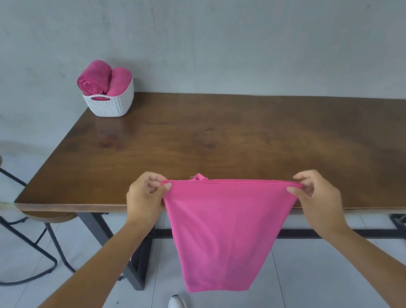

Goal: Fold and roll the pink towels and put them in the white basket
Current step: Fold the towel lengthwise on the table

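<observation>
Both the left hand (144,199) and right hand (320,201) pinch the pink towel (223,231) before a wooden table (246,130) and grey wall (228,27).

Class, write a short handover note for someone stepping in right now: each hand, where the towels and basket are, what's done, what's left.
Hands: left hand pinches one top corner of the pink towel, right hand the other; it hangs before the table's near edge.
Done: the white basket at the far left corner holds two rolled towels.
To do: fold, roll and basket the held towel.
</observation>
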A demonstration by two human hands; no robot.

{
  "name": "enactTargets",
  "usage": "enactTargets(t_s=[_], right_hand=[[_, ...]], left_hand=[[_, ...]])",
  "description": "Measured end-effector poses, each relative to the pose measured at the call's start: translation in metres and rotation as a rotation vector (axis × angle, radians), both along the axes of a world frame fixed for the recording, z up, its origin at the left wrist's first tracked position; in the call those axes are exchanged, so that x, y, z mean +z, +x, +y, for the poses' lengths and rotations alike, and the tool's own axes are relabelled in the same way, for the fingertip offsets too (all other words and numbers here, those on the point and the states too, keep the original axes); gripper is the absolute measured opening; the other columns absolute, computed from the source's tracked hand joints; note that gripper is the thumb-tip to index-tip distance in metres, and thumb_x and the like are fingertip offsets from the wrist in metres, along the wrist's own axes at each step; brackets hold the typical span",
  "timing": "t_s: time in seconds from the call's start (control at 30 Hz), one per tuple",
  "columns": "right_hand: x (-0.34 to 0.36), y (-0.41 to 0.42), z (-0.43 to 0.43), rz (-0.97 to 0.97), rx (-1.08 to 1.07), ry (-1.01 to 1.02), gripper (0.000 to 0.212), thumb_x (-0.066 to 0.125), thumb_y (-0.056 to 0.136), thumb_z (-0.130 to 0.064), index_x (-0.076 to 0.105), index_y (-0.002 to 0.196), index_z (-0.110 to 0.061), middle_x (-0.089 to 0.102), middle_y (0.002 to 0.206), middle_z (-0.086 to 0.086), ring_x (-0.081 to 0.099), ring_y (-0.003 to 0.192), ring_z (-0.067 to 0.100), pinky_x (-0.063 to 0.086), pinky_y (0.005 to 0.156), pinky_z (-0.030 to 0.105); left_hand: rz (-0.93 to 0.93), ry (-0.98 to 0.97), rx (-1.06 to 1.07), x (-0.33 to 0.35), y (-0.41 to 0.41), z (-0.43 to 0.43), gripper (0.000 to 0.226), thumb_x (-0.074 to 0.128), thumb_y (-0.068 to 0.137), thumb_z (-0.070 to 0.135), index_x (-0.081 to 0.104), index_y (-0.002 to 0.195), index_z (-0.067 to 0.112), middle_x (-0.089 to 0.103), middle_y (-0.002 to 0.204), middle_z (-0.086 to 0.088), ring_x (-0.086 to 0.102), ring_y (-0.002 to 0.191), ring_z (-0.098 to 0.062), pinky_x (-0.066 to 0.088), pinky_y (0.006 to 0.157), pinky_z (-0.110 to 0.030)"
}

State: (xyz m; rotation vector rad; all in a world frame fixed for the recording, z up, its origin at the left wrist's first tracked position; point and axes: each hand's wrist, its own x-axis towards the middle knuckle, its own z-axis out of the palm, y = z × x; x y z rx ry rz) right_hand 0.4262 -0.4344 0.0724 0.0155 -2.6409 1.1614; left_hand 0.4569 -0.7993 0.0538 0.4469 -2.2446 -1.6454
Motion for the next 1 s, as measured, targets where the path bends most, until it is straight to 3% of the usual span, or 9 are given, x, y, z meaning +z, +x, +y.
enactTargets(t_s=[0.1, 0.27, 0.4, 0.47, 0.57, 0.87, 1.0], right_hand=[[-0.005, -0.016, -0.008, -0.044, -0.113, -0.104, 0.005, 0.072, 0.09, -0.02, 0.069, 0.092, -0.016, 0.068, 0.085, -0.009, 0.063, 0.085, 0.01, 0.039, 0.067, 0.016], [-0.024, -0.043, -0.01, -0.156, -0.149, -0.106, 0.009, 0.075, 0.088, -0.022, 0.069, 0.086, -0.015, 0.068, 0.081, -0.008, 0.06, 0.077, 0.002, 0.037, 0.063, 0.014], [-0.038, -0.067, -0.003, -0.225, -0.08, -0.028, 0.012, 0.08, 0.084, -0.019, 0.069, 0.078, -0.017, 0.069, 0.08, -0.005, 0.064, 0.081, 0.012, 0.041, 0.065, 0.019], [-0.048, -0.079, 0.0, -0.243, -0.047, 0.037, 0.017, 0.083, 0.081, -0.02, 0.069, 0.072, -0.024, 0.068, 0.079, -0.009, 0.063, 0.089, 0.021, 0.047, 0.075, 0.031], [-0.055, -0.094, 0.0, -0.249, -0.037, 0.134, 0.021, 0.083, 0.08, -0.029, 0.067, 0.068, -0.034, 0.065, 0.081, -0.016, 0.054, 0.099, 0.022, 0.045, 0.09, 0.046], [-0.05, -0.167, -0.003, -0.322, -0.058, 0.227, 0.018, 0.082, 0.081, -0.04, 0.068, 0.071, -0.034, 0.06, 0.091, -0.015, 0.048, 0.111, 0.022, 0.04, 0.099, 0.047], [-0.044, -0.207, -0.006, -0.39, -0.094, 0.287, 0.019, 0.082, 0.079, -0.048, 0.068, 0.072, -0.036, 0.055, 0.095, -0.015, 0.049, 0.118, 0.024, 0.036, 0.102, 0.045]], left_hand=[[-0.031, -0.043, 0.049, -0.003, -0.011, 0.006, 0.01, 0.075, 0.089, 0.01, 0.069, 0.085, 0.016, 0.07, 0.082, -0.005, 0.065, 0.071, -0.017, 0.051, 0.055, -0.017], [-0.101, -0.117, 0.069, -0.024, -0.032, 0.001, 0.015, 0.077, 0.088, 0.019, 0.067, 0.081, 0.028, 0.069, 0.078, 0.008, 0.066, 0.085, -0.018, 0.058, 0.073, -0.045], [-0.122, -0.237, 0.048, -0.034, -0.047, 0.0, 0.021, 0.077, 0.088, 0.021, 0.064, 0.077, 0.032, 0.067, 0.074, 0.014, 0.055, 0.098, -0.018, 0.046, 0.083, -0.037], [-0.125, -0.279, 0.045, -0.039, -0.054, -0.001, 0.021, 0.078, 0.087, 0.02, 0.065, 0.076, 0.032, 0.065, 0.072, 0.017, 0.051, 0.098, -0.017, 0.044, 0.085, -0.038], [-0.115, -0.32, 0.046, -0.044, -0.069, -0.004, 0.019, 0.079, 0.086, 0.018, 0.067, 0.077, 0.029, 0.064, 0.072, 0.018, 0.05, 0.095, -0.017, 0.045, 0.085, -0.041], [-0.118, -0.443, -0.006, -0.042, -0.143, -0.015, 0.019, 0.079, 0.086, 0.022, 0.065, 0.077, 0.03, 0.063, 0.074, 0.016, 0.047, 0.092, -0.016, 0.041, 0.086, -0.044], [-0.211, -0.472, -0.039, -0.037, -0.187, -0.023, 0.022, 0.081, 0.084, 0.032, 0.061, 0.075, 0.033, 0.066, 0.077, 0.016, 0.047, 0.099, -0.017, 0.027, 0.084, -0.036]])
